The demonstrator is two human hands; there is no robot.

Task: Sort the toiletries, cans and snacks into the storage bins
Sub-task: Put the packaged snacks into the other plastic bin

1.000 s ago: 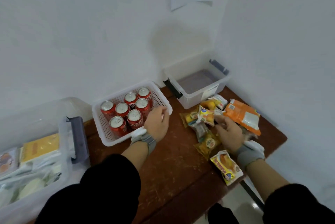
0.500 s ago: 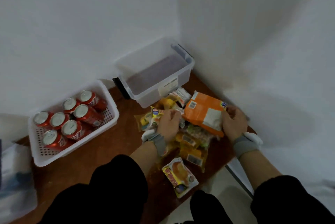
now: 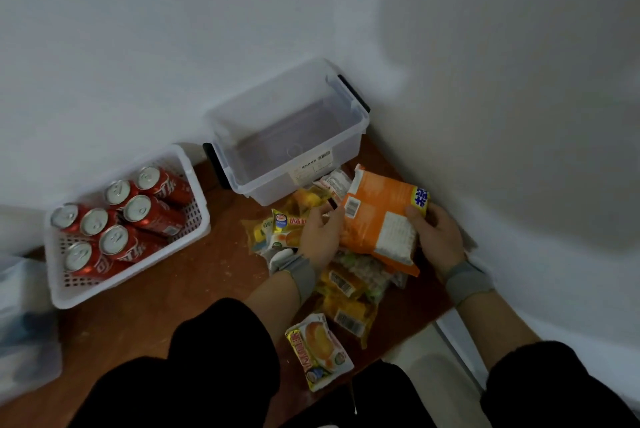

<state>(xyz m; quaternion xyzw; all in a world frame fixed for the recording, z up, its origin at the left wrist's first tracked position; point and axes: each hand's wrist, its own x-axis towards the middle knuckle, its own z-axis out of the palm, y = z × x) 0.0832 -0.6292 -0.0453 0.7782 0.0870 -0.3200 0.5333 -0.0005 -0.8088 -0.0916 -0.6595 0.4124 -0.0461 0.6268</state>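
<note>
A large orange snack bag (image 3: 379, 219) is held between both hands, tilted above a pile of small yellow snack packets (image 3: 346, 292) on the brown table. My left hand (image 3: 320, 237) grips its left edge and my right hand (image 3: 438, 237) grips its right edge. Just behind the bag stands a clear storage bin (image 3: 242, 178) with dark handles, nothing inside. One snack packet (image 3: 318, 351) with a cake picture lies apart near the table's front edge. A white basket (image 3: 194, 230) at the left holds several red cans (image 3: 152, 213), upright.
White walls meet in a corner right behind the clear bin and close along the table's right side. The table's front right edge (image 3: 408, 344) drops off to the floor. Part of another clear bin (image 3: 24, 330) shows at the far left edge.
My left hand left the can basket and came over to the snack pile. Both hands took hold of the orange bag and raised it off the pile. The view swung right.
</note>
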